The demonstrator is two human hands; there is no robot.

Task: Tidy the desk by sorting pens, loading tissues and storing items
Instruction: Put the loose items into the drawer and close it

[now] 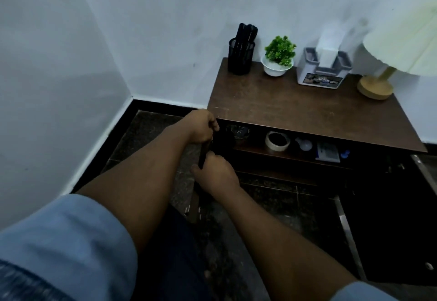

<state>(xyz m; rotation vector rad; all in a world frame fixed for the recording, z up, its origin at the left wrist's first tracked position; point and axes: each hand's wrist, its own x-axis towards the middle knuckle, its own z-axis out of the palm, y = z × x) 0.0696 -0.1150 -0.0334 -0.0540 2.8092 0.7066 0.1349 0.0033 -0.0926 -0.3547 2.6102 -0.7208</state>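
Note:
My left hand [202,126] is closed around the top of the desk's open left cabinet door [201,155], which I see edge-on. Just below, my right hand [216,174] grips the same door edge. On the brown desk top [295,109] stand a black mesh pen holder [241,56] full of black pens and a grey tissue holder [322,68] with a white tissue sticking up. The shelf [283,154] inside holds a tape roll [277,141], a glass dish [240,132], a small clear item [303,144] and a blue-and-white box [328,151].
A small green plant in a white pot [279,56] and a lamp with a wooden base [376,85] stand at the back of the desk. The right cabinet door [390,218] hangs open over the dark tiled floor. White walls meet in a corner to the left.

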